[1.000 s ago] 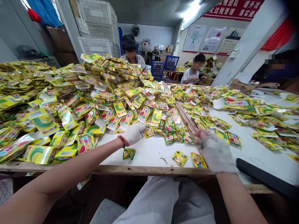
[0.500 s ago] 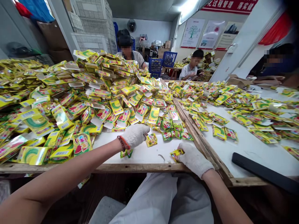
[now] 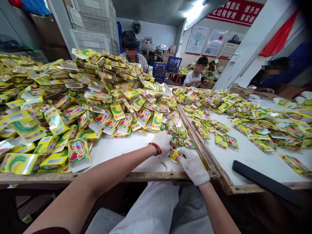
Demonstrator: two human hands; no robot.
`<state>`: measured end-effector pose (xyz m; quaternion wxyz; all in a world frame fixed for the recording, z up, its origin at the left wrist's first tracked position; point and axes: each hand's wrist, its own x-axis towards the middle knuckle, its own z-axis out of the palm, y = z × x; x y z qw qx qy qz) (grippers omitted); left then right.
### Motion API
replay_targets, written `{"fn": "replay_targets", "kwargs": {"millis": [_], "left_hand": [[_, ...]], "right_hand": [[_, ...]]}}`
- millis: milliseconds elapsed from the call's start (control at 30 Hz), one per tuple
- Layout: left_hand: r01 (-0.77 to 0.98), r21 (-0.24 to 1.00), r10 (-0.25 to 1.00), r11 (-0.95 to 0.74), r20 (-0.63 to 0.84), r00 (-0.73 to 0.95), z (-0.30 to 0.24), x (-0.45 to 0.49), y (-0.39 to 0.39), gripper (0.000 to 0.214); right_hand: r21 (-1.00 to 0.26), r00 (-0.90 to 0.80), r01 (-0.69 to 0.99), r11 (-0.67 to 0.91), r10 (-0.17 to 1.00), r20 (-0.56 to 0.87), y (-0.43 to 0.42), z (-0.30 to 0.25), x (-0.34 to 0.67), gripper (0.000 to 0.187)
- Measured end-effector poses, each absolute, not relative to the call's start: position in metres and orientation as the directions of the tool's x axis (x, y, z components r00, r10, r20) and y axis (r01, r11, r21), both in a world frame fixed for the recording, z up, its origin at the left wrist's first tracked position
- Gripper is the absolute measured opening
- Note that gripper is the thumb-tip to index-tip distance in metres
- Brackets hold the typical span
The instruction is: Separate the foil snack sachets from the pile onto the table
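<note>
My right hand (image 3: 193, 165), in a white knit glove, pinches a small yellow candy packet (image 3: 173, 155) just above the white tabletop. Close beside it, my left hand (image 3: 162, 142), also gloved, reaches in from the left with its palm down. Its fingers are turned away and partly hidden, beside a small cluster of green candy packets (image 3: 182, 142). Whether it grips one cannot be made out. Behind and left of my hands rises a big heap of yellow printed cardboard boxes (image 3: 117, 87), many with end flaps open.
A wooden divider strip (image 3: 195, 133) separates my section from another, where more yellow boxes (image 3: 258, 120) lie scattered. A black oblong object (image 3: 263, 180) rests at the right front edge. Several co-workers sit beyond. Blue crates (image 3: 159, 71) and stacked white crates (image 3: 92, 39) stand behind.
My left hand has moved right, to the green packets. My right hand has shifted slightly left and up with the yellow packet. The view has turned a little to the right.
</note>
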<state>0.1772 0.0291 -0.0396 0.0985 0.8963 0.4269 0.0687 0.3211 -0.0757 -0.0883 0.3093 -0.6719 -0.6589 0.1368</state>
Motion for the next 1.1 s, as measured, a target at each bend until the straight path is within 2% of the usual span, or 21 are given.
{"fn": "replay_targets", "kwargs": {"millis": [100,167,233,333,400,500,600,667,733,767,833,900,933,1000,1100], "left_hand": [[0.681,0.328,0.724,-0.655,0.015,0.689,-0.039,0.164,0.024,0.028],[0.631,0.380,0.679,-0.676,-0.009,0.734,-0.035,0.152,0.019,0.027],[0.559,0.493,0.623,-0.667,-0.043,0.781,-0.032,0.141,0.013,0.026],[0.420,0.753,0.567,-0.506,-0.077,0.820,-0.029,0.129,0.004,0.028],[0.350,0.862,0.582,-0.366,-0.081,0.809,-0.030,0.126,-0.001,0.029],[0.335,0.907,0.646,-0.256,-0.097,0.757,-0.032,0.126,-0.007,0.025],[0.385,0.881,0.668,-0.277,-0.111,0.735,-0.031,0.130,-0.004,0.023],[0.416,0.832,0.681,-0.367,-0.064,0.729,-0.027,0.131,0.007,0.024],[0.476,0.692,0.703,-0.543,0.065,0.708,-0.021,0.132,0.028,0.023],[0.528,0.564,0.703,-0.636,0.141,0.697,-0.018,0.132,0.042,0.025],[0.630,0.230,0.671,-0.741,0.255,0.696,-0.014,0.132,0.074,0.041],[0.653,-0.055,0.618,-0.755,0.273,0.737,-0.014,0.135,0.105,0.051],[0.621,-0.152,0.578,-0.769,0.249,0.777,-0.015,0.137,0.118,0.050],[0.520,-0.264,0.491,-0.812,0.172,0.854,-0.016,0.143,0.139,0.042],[0.417,-0.333,0.399,-0.846,0.123,0.908,-0.012,0.151,0.150,0.033]], "right_hand": [[-0.670,0.127,0.730,0.134,0.936,0.327,-0.077,-0.088,0.323,0.023],[-0.751,0.152,0.644,0.146,0.938,0.312,-0.079,-0.085,0.322,0.028],[-0.796,0.138,0.592,0.129,0.956,0.258,-0.079,-0.082,0.319,0.030],[-0.756,0.144,0.647,0.093,0.960,0.242,-0.078,-0.078,0.313,0.026],[-0.746,0.171,0.662,0.072,0.954,0.245,-0.077,-0.077,0.307,0.023],[-0.839,0.208,0.539,0.071,0.954,0.214,-0.075,-0.075,0.298,0.023],[-0.938,0.122,0.340,0.064,0.986,0.112,-0.076,-0.070,0.292,0.037],[-0.958,0.055,0.287,-0.001,0.998,0.015,-0.077,-0.066,0.289,0.035],[-0.948,0.081,0.313,-0.062,0.996,-0.038,-0.078,-0.064,0.287,0.025],[-0.941,0.102,0.331,-0.070,0.994,-0.038,-0.079,-0.064,0.286,0.022],[-0.942,0.123,0.331,-0.055,0.992,-0.015,-0.079,-0.064,0.284,0.019],[-0.958,0.118,0.285,-0.041,0.993,-0.007,-0.079,-0.067,0.282,0.019],[-0.962,0.125,0.269,-0.039,0.992,-0.006,-0.079,-0.068,0.282,0.020],[-0.965,0.163,0.261,-0.037,0.987,0.006,-0.078,-0.070,0.282,0.021],[-0.967,0.200,0.254,-0.017,0.979,0.035,-0.078,-0.073,0.284,0.026]]}}
